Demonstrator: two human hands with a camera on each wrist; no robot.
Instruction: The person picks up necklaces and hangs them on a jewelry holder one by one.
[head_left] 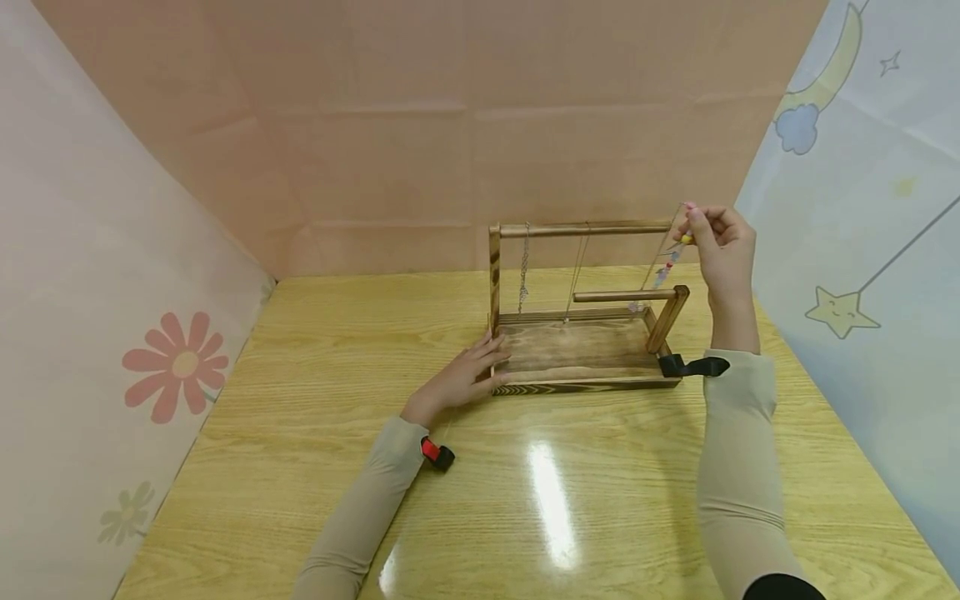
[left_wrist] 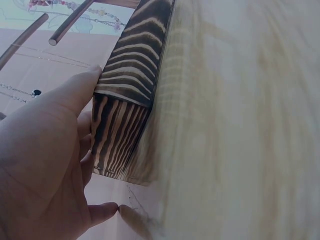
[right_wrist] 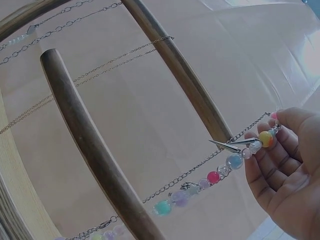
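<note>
My right hand (head_left: 727,246) is raised beside the right end of a wooden jewelry stand (head_left: 585,385). Thumb and fingers pinch one end of a beaded necklace (right_wrist: 213,177), with a pink bead at the thumb. Colored beads, pointed silver charms and a chain trail down from the grip, past the end of the upper bar (right_wrist: 192,95). At the stand's left end rests my left hand (head_left: 468,371), its fingers fairly straight against the side. In the left wrist view, its thumb touches the striped wooden corner (left_wrist: 122,132).
A silver chain (head_left: 524,267) and a thin gold chain (head_left: 577,271) hang from the stand's upper bar. A shorter lower bar (head_left: 622,296) juts out in front, on a right-hand post. Wood-grain table surrounds the stand; printed cloth (head_left: 847,275) hangs at the right.
</note>
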